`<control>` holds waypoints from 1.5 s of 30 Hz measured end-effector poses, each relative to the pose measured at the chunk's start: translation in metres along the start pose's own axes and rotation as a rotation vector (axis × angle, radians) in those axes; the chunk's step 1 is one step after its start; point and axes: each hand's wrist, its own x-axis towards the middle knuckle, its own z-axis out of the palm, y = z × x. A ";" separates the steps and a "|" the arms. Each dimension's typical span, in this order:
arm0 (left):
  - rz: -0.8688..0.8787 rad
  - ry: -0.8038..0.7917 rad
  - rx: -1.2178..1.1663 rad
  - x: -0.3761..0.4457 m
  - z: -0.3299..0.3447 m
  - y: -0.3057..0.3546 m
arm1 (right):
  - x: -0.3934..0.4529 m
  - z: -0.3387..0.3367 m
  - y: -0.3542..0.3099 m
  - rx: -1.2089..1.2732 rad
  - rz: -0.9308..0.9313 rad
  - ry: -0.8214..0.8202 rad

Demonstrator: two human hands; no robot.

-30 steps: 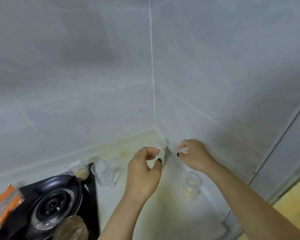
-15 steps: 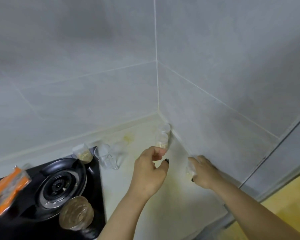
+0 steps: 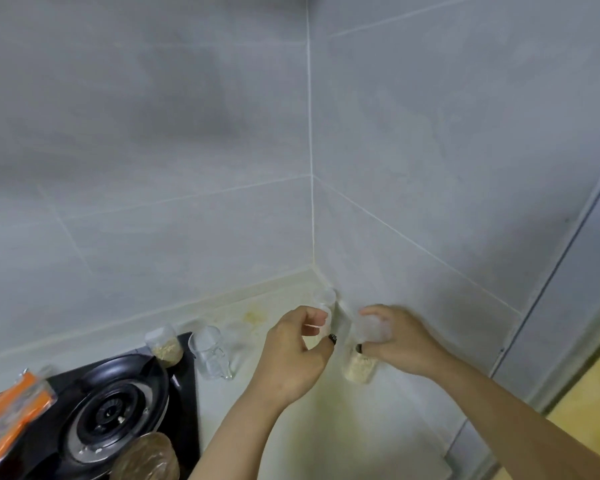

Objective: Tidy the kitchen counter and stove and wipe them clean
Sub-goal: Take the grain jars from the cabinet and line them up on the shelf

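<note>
Right hand (image 3: pixel 397 336) grips a clear plastic cup with pale crumbs in its bottom (image 3: pixel 360 365) from above, thumb and fingers curled round its upper part. Whether the cup's base touches the pale, yellow-stained counter (image 3: pixel 326 427) cannot be told; it sits close to the right grey tiled wall (image 3: pixel 447 168).

Left hand (image 3: pixel 297 355) is curled, thumb and forefinger closed toward a second clear cup (image 3: pixel 324 306) in the corner of the counter; contact with that cup is blurred, so its hold cannot be told.

Further left on the counter: an empty clear glass cup (image 3: pixel 210 353), upright, just beside the edge of the black gas stove (image 3: pixel 94 420). A small clear cup with tan crumbs (image 3: pixel 165 348) stands at the stove's back right corner. A brownish round-topped jar (image 3: pixel 146 459) sits at the stove's near edge, beside the round burner ring (image 3: pixel 111 412). An orange packet (image 3: pixel 13 414) lies at the left edge of the stove, partly cut off by the frame.
</note>
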 end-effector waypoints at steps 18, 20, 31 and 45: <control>0.379 0.224 0.021 0.006 -0.077 0.090 | -0.044 -0.099 -0.171 0.338 -0.472 0.105; 0.386 0.295 0.000 0.008 -0.088 0.098 | -0.044 -0.097 -0.176 0.488 -0.482 0.132; 0.555 0.442 0.352 0.007 -0.137 0.166 | -0.046 -0.113 -0.224 0.695 -0.669 0.168; 0.693 0.265 0.743 0.034 -0.231 0.312 | -0.035 -0.231 -0.341 0.502 -0.825 0.537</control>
